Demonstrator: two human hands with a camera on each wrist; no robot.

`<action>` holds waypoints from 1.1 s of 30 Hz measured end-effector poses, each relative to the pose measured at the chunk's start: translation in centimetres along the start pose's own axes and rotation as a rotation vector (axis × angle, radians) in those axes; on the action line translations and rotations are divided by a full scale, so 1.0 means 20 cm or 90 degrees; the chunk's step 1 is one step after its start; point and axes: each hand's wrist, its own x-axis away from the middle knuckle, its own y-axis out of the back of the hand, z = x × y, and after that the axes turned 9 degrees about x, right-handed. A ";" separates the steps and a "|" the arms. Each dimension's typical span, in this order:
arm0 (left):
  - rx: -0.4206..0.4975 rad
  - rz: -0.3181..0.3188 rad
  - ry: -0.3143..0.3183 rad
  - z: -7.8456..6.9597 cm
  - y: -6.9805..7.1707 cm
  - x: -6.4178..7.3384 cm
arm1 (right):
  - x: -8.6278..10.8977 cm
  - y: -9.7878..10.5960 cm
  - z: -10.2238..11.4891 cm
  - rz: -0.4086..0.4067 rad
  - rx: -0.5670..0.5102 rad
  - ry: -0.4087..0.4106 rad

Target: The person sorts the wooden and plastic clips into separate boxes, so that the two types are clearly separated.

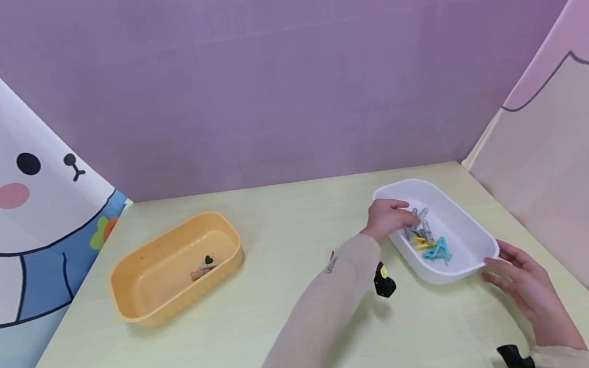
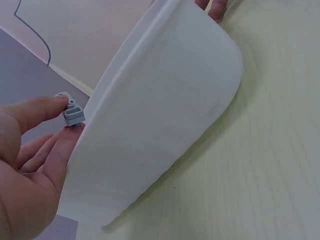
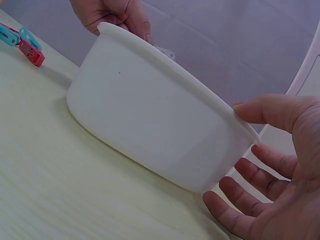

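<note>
Left wrist: left hand (image 2: pixel 30 185) pinches a ridged, pale-grey clip (image 2: pixel 73 112); right wrist: right hand (image 3: pixel 287 200) grips a smooth white tub (image 3: pixel 155 110).

Screened-in tabletop (image 1: pixel 288 237), wider room unclear: purple backdrop (image 1: pixel 275 80) fills the frame's top, cartoon panel (image 1: pixel 1 133) at left, pink-and-cream panel (image 1: pixel 567 172) at right.

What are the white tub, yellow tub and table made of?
White tub: probably plastic, smooth and satiny, with a thin molded rim. Yellow tub: likely plastic too, with soft shiny patches inside. Table: fairly matte; grain lines look like wood, but maybe they're printed.
</note>
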 end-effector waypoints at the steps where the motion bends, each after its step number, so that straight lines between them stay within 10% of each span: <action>1: -0.026 0.005 -0.006 0.00 0.00 0.00 | 0.00 0.00 0.00 0.001 -0.001 0.000; 10: -0.113 0.015 -0.026 -0.02 0.00 0.01 | 0.00 -0.01 0.00 0.001 0.003 -0.014; 26: -0.024 0.014 0.002 0.01 -0.01 0.00 | 0.00 0.00 0.00 -0.001 0.000 -0.006; 33: 0.074 0.084 -0.022 0.03 0.03 0.00 | 0.00 0.00 0.00 0.003 -0.006 0.004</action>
